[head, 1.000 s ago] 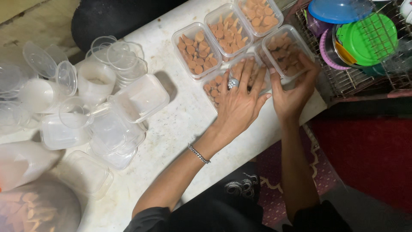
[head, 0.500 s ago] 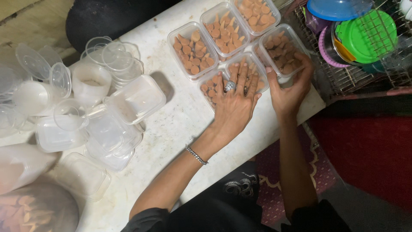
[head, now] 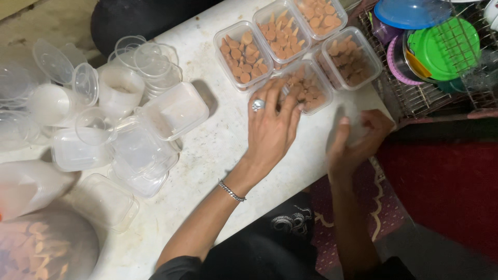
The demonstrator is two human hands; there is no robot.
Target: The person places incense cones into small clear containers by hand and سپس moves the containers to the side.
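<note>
Pressing down on the near filled tub — your left hand (head: 271,124) is the one on it.
Its fingers lie spread flat over the clear tub of brown snack pieces (head: 306,88), straight ahead at the counter (head: 218,150) edge; your right hand (head: 353,142), loosely curled and gripping nothing clearly visible, hangs just right of it — below the neighbouring tub (head: 350,58).

filled snack tubs (head: 306,92) | table top-right | clear, rectangular, orange-brown contents
</note>
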